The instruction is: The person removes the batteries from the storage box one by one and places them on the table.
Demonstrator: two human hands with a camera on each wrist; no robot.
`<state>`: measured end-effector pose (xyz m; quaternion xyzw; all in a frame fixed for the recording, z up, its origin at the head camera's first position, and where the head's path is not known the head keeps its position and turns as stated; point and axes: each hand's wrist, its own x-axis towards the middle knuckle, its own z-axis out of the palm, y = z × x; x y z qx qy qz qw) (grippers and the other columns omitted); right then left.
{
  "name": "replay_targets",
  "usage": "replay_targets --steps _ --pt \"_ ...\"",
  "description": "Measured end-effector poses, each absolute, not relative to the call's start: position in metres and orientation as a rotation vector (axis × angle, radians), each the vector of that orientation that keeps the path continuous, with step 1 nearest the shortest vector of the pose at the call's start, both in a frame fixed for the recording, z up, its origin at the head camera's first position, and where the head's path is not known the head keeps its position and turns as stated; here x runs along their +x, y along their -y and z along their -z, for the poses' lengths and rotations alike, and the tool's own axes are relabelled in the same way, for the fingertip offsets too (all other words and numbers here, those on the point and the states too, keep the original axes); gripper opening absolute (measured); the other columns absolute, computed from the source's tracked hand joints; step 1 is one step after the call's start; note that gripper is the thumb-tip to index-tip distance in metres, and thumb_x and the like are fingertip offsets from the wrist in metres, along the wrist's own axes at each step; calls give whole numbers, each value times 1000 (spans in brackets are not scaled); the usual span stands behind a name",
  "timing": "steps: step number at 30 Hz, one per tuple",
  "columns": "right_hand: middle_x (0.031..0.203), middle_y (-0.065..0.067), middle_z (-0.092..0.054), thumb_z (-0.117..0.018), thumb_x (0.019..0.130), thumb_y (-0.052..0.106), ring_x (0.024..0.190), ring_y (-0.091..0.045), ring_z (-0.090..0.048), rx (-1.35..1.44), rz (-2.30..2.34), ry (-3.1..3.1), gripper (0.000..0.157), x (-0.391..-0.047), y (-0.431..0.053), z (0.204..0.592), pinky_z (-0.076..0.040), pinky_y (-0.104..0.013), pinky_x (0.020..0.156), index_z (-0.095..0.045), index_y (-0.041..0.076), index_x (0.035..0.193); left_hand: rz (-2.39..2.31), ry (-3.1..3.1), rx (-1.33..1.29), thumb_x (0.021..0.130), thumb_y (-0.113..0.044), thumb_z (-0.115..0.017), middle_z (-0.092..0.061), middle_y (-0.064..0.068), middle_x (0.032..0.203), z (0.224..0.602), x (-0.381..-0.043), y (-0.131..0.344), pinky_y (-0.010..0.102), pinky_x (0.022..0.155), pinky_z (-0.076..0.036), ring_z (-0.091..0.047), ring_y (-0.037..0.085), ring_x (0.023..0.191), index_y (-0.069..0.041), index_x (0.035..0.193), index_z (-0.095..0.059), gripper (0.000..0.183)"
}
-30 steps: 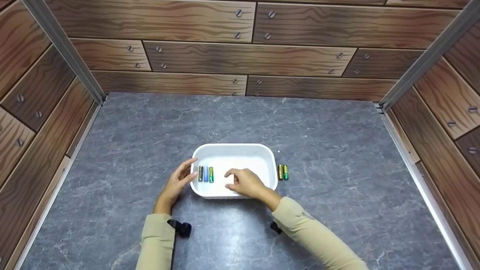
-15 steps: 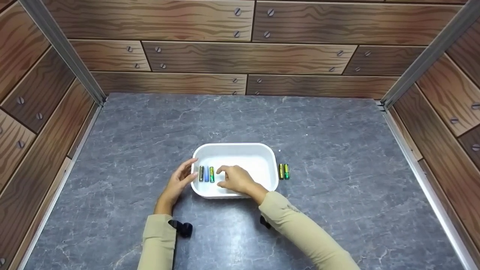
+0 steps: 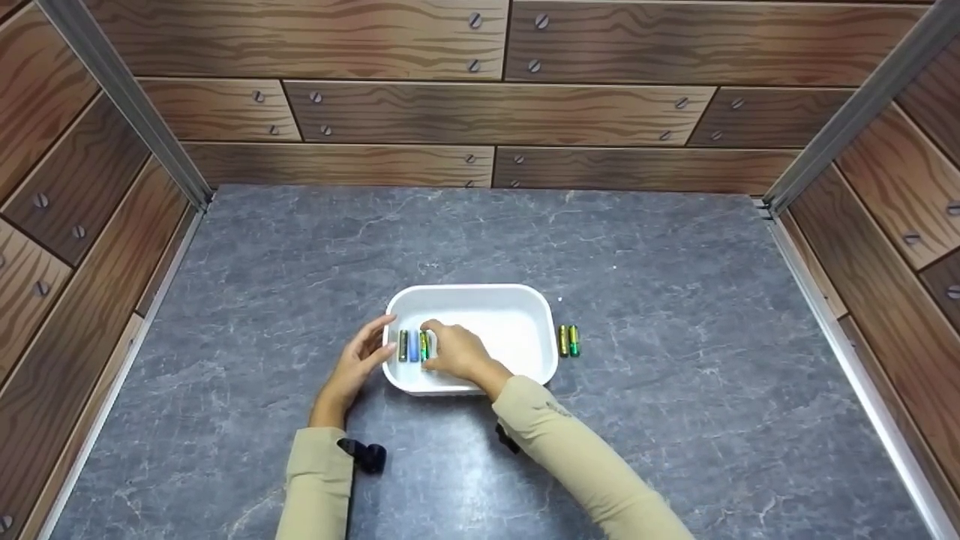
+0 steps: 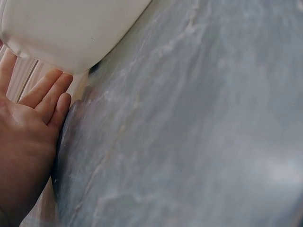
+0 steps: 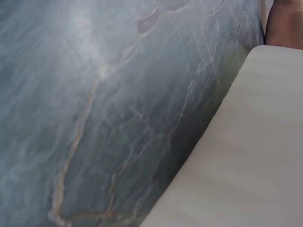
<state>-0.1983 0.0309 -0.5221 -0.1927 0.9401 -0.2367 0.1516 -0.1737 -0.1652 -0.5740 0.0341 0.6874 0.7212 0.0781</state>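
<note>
1. Right hand (image 3: 461, 352) is inside the white tray (image 3: 469, 286), thumb and forefinger bent about the two ends of the green battery (image 3: 424, 346); whether they press on it, I cannot tell. Should they catch only the ends, off-centre pressure could make it spin or slip out.
2. Left hand (image 3: 360, 360) rests at the tray's left rim, its fingers loosely extended and gripping nothing firmly. If it pushed unevenly, the tray could slide and set the loose batteries rolling.
3. Just left of the green battery lie the blue battery (image 3: 413, 346) and the dark battery (image 3: 403, 346), roughly parallel inside the tray. With such narrow gaps, a straying fingertip could knock the row askew.
4. Just outside the tray's right wall, a yellowish battery (image 3: 563, 341) and a second green battery (image 3: 574, 341) lie on the grey table (image 3: 675, 300); a shifting tray could nudge them away.
5. Beyond stands the plank-patterned wall (image 3: 600, 112), too far off to interfere, I judge.
</note>
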Motion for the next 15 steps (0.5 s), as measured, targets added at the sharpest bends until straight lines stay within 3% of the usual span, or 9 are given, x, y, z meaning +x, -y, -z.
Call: replay_targets --steps 5,15 --pt "120 -16 -69 -78 76 20 110 -33 -65 -529 665 -2698 66 -200 -28 524 -51 -45 95 -52 10 136 -2168 -2054 104 93 -1 -57 -42 22 150 574 -174 165 14 100 -41 -45 25 135 0 143 -41 53" --pt "122 -13 -68 -77 78 21 112 -31 -65 -529 623 -2700 60 -202 -27 526 -50 -43 97 -55 10 133 -2170 -2055 110 93 -1 -57 -41 23 150 574 -173 165 13 98 -41 -39 37 140 0 143 -41 53"
